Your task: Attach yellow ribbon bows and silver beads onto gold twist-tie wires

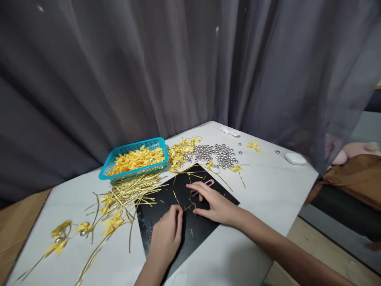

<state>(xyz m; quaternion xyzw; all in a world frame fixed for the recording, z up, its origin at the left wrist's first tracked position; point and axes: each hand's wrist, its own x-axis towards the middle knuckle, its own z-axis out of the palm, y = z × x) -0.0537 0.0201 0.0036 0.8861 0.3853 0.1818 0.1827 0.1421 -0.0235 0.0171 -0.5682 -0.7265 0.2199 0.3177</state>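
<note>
My left hand [168, 232] is closed in a pinch on a thin gold wire [174, 190], over a black mat [205, 234]. The wire runs in a loose loop up to a small yellow ribbon piece at the mat's far edge. Beside it, my right hand [212, 202] has thumb and fingers apart; its thumb tip is close to a bend of the wire, and whether they touch I cannot tell. Partly behind the right fingers lies a pink-handled tool [210, 182], its other end hidden.
A blue basket [102, 173] of yellow ribbon pieces stands at the back left. In front is a pile of gold wires [133, 188]. Silver beads [224, 155] lie beyond the mat, a white case [294, 159] at right. Finished-looking yellow ribbon flowers [56, 247] lie at left.
</note>
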